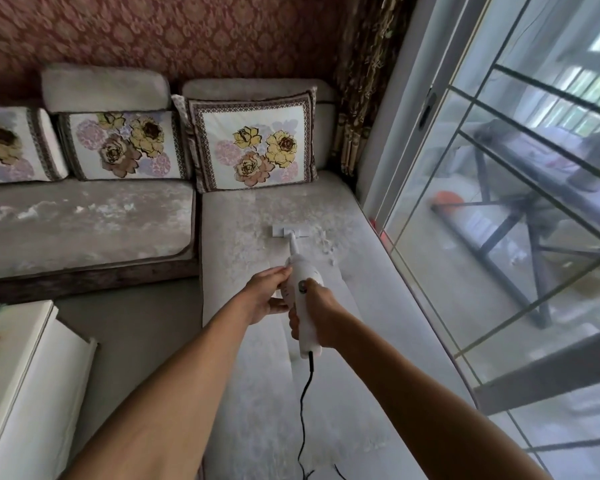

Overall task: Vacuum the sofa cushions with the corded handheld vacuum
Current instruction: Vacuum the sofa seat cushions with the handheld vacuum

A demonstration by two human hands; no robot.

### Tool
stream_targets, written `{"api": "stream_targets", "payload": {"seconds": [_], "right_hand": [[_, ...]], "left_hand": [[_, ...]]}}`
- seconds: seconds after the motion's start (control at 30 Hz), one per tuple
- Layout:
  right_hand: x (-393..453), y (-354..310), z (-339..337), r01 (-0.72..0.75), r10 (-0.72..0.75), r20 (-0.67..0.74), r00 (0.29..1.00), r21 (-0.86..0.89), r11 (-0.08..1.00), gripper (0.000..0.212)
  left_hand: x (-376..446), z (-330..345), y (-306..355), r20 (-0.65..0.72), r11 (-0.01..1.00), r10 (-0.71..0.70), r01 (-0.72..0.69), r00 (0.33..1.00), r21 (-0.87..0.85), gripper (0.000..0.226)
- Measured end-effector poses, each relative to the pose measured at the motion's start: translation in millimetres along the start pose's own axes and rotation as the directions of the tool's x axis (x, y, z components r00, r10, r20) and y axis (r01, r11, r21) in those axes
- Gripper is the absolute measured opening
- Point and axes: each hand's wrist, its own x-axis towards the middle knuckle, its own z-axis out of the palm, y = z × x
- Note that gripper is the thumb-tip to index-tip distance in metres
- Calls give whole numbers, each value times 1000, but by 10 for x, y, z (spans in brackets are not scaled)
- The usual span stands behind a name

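Vacuum point(303, 292) held by both hands: right hand point(321, 315) grasps the handle, left hand point(269, 294) steadies the body. Nozzle point(290, 232) rests mid chaise cushion point(361, 323); debris remains beside it. Adjoining seat cushion point(84, 230) appears littered, untreated.

vacuum point(303, 292): smooth glossy white plastic | cord point(303, 410): black, smooth | seat cushion point(361, 306): pale matt napped cloth | pillow point(253, 143): smooth printed fabric
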Motion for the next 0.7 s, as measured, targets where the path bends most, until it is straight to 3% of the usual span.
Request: {"api": "stream_targets", "payload": {"seconds": [0.7], "right_hand": [[1291,-1270,303,40,-41,-22,999,-19,999,53]], "left_hand": [[1387,-274,969,-40,999,-21,20,999,-44,30]]}}
